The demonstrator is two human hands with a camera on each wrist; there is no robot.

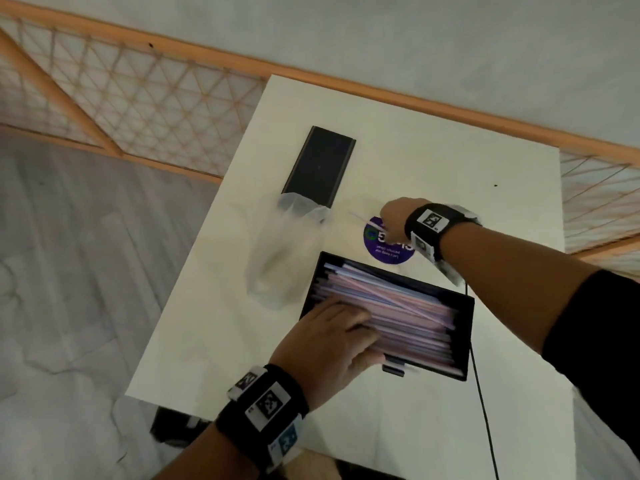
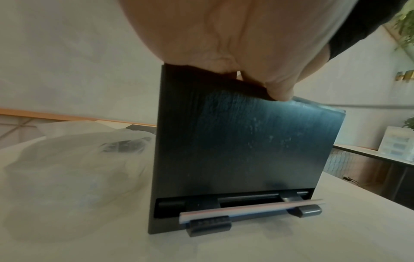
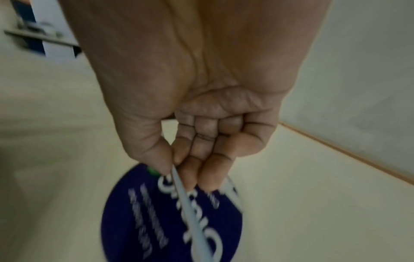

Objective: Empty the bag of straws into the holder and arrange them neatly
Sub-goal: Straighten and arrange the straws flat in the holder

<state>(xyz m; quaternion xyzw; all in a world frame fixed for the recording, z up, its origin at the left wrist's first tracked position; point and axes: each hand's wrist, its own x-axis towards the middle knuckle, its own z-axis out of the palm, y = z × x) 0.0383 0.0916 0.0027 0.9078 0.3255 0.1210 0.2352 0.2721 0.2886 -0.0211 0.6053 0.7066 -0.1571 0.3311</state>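
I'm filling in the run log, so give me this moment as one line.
left hand: rests on striped straws in black holder | right hand: pinches stray straw over purple round sticker | clear plastic bag: on table

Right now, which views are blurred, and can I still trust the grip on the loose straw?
Head view: mildly soft, dim. Right wrist view: motion-blurred, yet the right hand visibly pinches the straw over the purple sticker. Left wrist view: holder fairly sharp, bag hazy.

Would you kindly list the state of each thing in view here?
Holder: open, full of straws.
Lid: off, lying flat.
Bag: emptied, crumpled.
Stray straw: pinched by right hand.
Left hand: resting on the holder's straws.
Dispensed straw: on the holder's front hooks.
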